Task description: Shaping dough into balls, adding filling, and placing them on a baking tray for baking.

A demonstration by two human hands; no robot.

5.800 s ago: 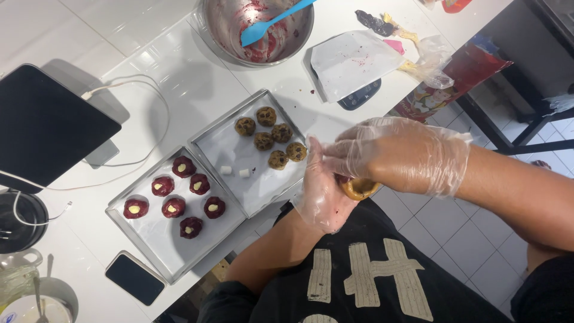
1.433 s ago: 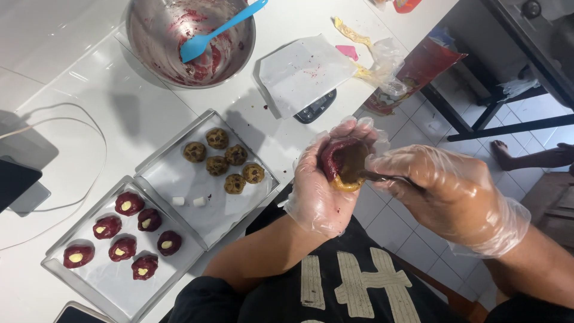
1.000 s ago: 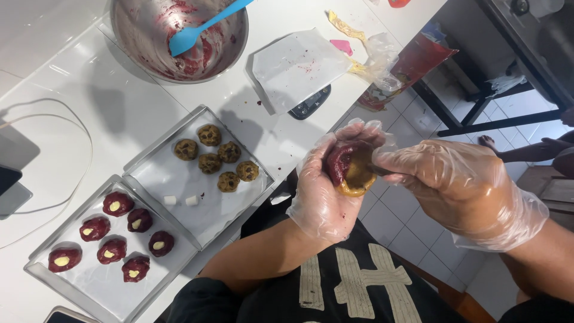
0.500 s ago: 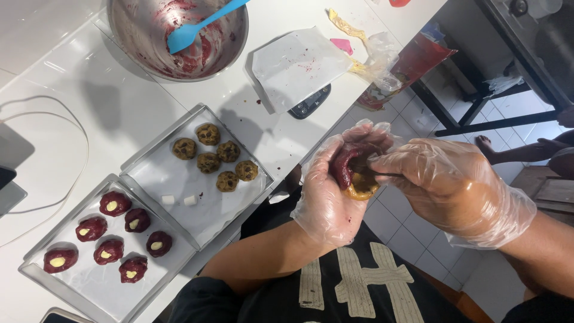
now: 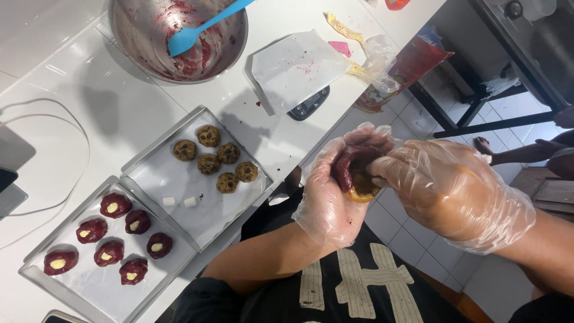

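Your left hand (image 5: 327, 200) cups the red dough (image 5: 345, 168) w/ the brown cookie ball (image 5: 362, 190); right hand (image 5: 445, 190) fingers pinch it. Wrapping step, I think; next needs gentle folding of the edges.

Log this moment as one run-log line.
left hand: cups dough ball | right hand: presses dough ball | trays: on counter

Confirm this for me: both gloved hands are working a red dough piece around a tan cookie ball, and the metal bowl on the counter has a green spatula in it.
Not quite. The spatula in the metal bowl is blue, not green, as the head view shows. The rest holds: the gloved left hand and right hand are working a red dough piece around a tan cookie ball.
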